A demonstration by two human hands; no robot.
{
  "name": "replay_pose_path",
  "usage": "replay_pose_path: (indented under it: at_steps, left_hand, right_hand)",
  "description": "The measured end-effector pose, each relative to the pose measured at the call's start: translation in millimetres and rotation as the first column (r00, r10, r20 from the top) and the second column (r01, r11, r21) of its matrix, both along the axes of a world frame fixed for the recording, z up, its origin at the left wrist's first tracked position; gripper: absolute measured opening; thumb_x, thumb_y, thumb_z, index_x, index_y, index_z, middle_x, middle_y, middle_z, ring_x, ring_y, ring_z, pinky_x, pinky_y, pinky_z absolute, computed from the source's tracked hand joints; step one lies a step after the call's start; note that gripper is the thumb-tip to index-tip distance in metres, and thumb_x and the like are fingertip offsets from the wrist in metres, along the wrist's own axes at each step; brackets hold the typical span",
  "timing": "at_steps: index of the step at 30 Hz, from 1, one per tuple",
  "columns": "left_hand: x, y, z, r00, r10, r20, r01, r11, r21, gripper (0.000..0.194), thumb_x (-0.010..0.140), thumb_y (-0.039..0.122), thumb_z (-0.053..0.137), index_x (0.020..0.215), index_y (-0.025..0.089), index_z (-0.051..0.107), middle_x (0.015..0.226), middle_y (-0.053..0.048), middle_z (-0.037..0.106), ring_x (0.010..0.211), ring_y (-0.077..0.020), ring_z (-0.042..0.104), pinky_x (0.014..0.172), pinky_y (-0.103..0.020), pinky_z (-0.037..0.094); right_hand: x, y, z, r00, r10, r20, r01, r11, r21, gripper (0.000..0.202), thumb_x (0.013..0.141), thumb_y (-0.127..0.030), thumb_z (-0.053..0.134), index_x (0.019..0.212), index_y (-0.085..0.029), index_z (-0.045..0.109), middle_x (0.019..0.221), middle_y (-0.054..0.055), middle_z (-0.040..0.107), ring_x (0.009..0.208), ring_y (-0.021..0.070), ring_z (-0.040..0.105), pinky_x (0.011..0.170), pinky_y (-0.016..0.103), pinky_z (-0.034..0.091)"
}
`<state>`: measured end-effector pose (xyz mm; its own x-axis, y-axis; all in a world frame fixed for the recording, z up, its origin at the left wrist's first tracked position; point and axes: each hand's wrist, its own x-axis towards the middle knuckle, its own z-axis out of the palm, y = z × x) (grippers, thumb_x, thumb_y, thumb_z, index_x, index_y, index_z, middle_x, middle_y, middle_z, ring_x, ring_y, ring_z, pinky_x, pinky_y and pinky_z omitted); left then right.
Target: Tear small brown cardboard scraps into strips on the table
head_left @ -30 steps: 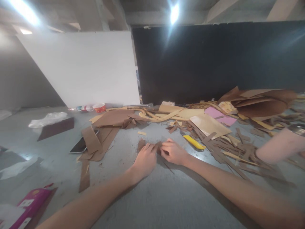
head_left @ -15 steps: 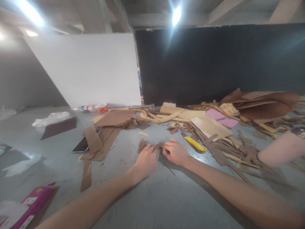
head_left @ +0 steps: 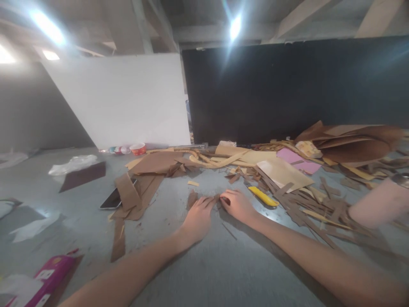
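My left hand point(head_left: 198, 216) rests low over the grey table, its fingers together and pressed on a small brown paper piece point(head_left: 217, 198). From the other side my right hand point(head_left: 237, 205) pinches the same piece, with thumb and fingers curled. Most of that piece is hidden under my fingertips. Just beyond my left fingers lies another brown scrap point(head_left: 192, 198). A yellow utility knife point(head_left: 263, 196) lies to the right of my right hand. A thin dark sliver point(head_left: 229, 231) is on the table between my forearms.
Brown strips point(head_left: 300, 209) pile up at right beside a pink cylinder point(head_left: 378, 202). A phone point(head_left: 111, 198) lies partly under brown sheets point(head_left: 148, 192) at left. A magenta case point(head_left: 54, 277) is at front left. A red cup point(head_left: 138, 149) stands near the white board point(head_left: 128, 98).
The view has tilted up slightly, so everything sits a little lower. My left fingers have stretched slightly further over the brown piece; my right hand keeps its pinch.
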<state>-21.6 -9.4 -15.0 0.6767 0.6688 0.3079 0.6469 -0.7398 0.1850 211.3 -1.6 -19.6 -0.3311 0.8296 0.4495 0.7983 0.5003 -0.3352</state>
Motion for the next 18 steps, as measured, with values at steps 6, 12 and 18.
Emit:
replay_pose_path:
  at_steps: [6, 12, 18]
  left_hand:
    - [-0.9, -0.7, 2.5, 1.0, -0.01, -0.011, 0.01, 1.0, -0.002, 0.069, 0.09, -0.002, 0.046, 0.154, 0.019, 0.059, 0.157, -0.012, 0.064, 0.145, -0.0277, 0.058, 0.119, -0.048, 0.052]
    - [-1.5, -1.9, 5.4, 1.0, 0.016, 0.007, -0.015, 0.997, -0.075, 0.07, 0.088, -0.004, 0.043, 0.152, 0.019, 0.062, 0.157, -0.012, 0.064, 0.149, -0.029, 0.055, 0.123, -0.053, 0.05]
    - [-2.0, -2.8, 7.2, 1.0, 0.027, 0.013, -0.026, 0.993, -0.119, 0.067, 0.086, -0.007, 0.042, 0.144, 0.016, 0.066, 0.157, -0.014, 0.064, 0.151, -0.0293, 0.054, 0.125, -0.055, 0.048]
  right_hand:
    - [-1.1, 1.0, -0.9, 1.0, -0.011, -0.006, 0.011, 1.0, -0.026, 0.014, 0.106, -0.018, 0.066, 0.099, -0.023, 0.076, 0.091, 0.003, 0.074, 0.087, 0.0211, 0.067, 0.09, 0.035, 0.045]
    - [-1.2, 0.7, -3.7, 0.998, -0.031, -0.063, 0.028, 0.998, -0.05, 0.023, 0.103, -0.013, 0.066, 0.122, -0.023, 0.073, 0.1, 0.004, 0.072, 0.092, 0.0219, 0.066, 0.086, 0.033, 0.048]
    - [13.0, 13.7, 11.7, 0.978, 0.197, 0.075, -0.194, 0.98, -0.041, 0.02, 0.105, -0.012, 0.062, 0.105, -0.023, 0.08, 0.103, 0.005, 0.071, 0.095, 0.02, 0.068, 0.089, 0.032, 0.05]
